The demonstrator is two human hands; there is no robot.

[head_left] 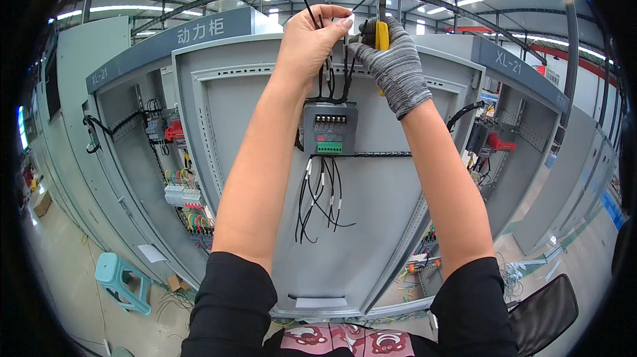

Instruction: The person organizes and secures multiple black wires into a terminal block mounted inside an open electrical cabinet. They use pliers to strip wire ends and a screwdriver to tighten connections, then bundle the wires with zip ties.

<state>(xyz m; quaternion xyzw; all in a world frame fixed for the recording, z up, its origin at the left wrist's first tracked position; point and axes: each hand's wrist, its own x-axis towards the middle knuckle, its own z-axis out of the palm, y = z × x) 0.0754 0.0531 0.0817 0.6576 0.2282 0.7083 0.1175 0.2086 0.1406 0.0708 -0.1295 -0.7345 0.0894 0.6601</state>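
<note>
My left hand (317,35), bare, is raised at the top of the grey cabinet door and pinches a thin black wire between thumb and fingertips. Beside it on the right, my right hand (395,62) wears a grey knit glove and is closed round wire strippers (381,32) with yellow handles, the flat metal jaws pointing up. More black wires (332,78) hang below my left hand and join a bundle above a dark grey meter (330,130) with a green terminal block. From under the meter dangle several loose black wires (318,191) with white sleeves.
Open cabinets with breakers and red handles (501,142) flank the door (371,237) on both sides. A turquoise stool (123,282) stands on the floor at left, a black mesh chair (547,314) at lower right. Wire scraps (511,277) lie on the floor.
</note>
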